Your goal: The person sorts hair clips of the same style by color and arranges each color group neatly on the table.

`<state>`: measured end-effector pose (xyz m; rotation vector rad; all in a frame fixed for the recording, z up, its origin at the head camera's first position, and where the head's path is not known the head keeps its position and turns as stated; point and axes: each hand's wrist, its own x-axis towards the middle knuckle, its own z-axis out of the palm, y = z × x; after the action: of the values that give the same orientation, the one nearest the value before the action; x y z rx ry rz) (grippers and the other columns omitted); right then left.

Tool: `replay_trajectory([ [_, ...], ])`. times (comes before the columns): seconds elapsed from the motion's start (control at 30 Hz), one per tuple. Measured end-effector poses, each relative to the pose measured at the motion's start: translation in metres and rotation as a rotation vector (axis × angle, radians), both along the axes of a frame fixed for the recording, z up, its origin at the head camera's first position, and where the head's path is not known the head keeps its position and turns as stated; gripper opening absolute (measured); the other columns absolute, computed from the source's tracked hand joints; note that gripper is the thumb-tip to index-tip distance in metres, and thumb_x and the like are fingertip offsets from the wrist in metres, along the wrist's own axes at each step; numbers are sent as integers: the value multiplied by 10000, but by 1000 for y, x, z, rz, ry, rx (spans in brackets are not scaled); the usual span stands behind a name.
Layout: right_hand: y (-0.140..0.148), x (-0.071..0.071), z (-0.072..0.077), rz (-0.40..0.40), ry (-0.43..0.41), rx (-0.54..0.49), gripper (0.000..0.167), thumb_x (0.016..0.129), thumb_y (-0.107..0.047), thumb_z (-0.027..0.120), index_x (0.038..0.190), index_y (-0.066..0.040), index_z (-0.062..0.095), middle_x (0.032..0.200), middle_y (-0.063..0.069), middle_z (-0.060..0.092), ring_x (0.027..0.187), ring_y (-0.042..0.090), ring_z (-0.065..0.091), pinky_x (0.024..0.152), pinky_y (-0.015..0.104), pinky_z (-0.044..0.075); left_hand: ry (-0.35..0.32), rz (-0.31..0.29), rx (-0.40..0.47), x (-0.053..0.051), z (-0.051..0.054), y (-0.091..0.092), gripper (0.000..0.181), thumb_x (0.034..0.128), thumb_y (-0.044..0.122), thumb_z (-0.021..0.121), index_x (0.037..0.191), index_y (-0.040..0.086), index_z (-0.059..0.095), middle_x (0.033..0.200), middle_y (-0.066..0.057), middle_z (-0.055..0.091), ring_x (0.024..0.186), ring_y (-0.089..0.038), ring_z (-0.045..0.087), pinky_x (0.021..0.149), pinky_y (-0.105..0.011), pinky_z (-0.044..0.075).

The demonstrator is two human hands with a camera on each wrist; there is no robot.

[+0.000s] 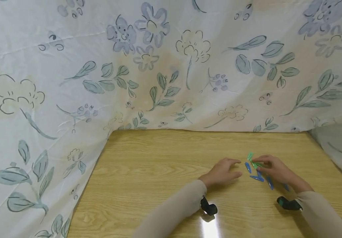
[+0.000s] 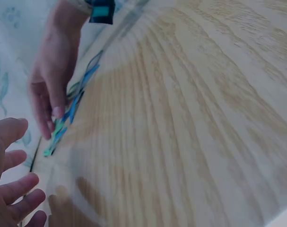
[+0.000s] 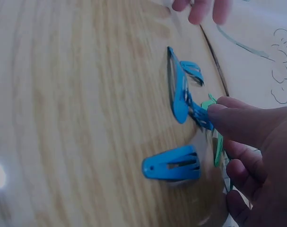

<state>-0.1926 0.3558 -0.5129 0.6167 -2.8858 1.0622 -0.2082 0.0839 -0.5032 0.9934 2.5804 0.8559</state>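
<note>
Blue hair clips (image 1: pixel 269 182) (image 3: pixel 180 97) and green hair clips (image 1: pixel 250 156) lie in a loose group on the wooden table. Over the green ones is my right hand (image 1: pixel 278 170) (image 2: pixel 56 71) (image 3: pixel 261 142), thumb and forefinger apart in the head view, fingertips at a green clip (image 3: pixel 218 150); contact is unclear. One blue clip (image 3: pixel 171 163) lies nearer the right wrist camera. My left hand (image 1: pixel 223 172) (image 2: pixel 8 175) hovers left of the group, holding nothing, its fingers spread and pointing toward the clips.
The wood-grain table (image 1: pixel 147 165) spreads under both hands. A flower-printed cloth (image 1: pixel 159 82) hangs behind the table and along its left side, with more cloth at the right. Each wrist carries a black device, left (image 1: pixel 208 206) and right (image 1: pixel 288 203).
</note>
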Motion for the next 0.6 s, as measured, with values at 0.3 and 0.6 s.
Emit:
replay_trajectory([
  [0.3,1,-1,-4,-32,-10,28,278,907,-73,733,1183,-41,734,1180,199,649,1105,220,564,878,550,541,54,75,-30,0,-9,29,450,1010,425,573,1444,307,561,1433,97,574,1299,-76,520,1024,-275,427],
  [0.6,4,-4,-8,-42,3,32,288,916,-94,732,1201,-57,733,1185,182,647,1095,73,519,891,535,526,9,321,83,-2,-17,52,320,892,391,760,1209,358,738,1210,184,660,1005,7,502,829,-202,293],
])
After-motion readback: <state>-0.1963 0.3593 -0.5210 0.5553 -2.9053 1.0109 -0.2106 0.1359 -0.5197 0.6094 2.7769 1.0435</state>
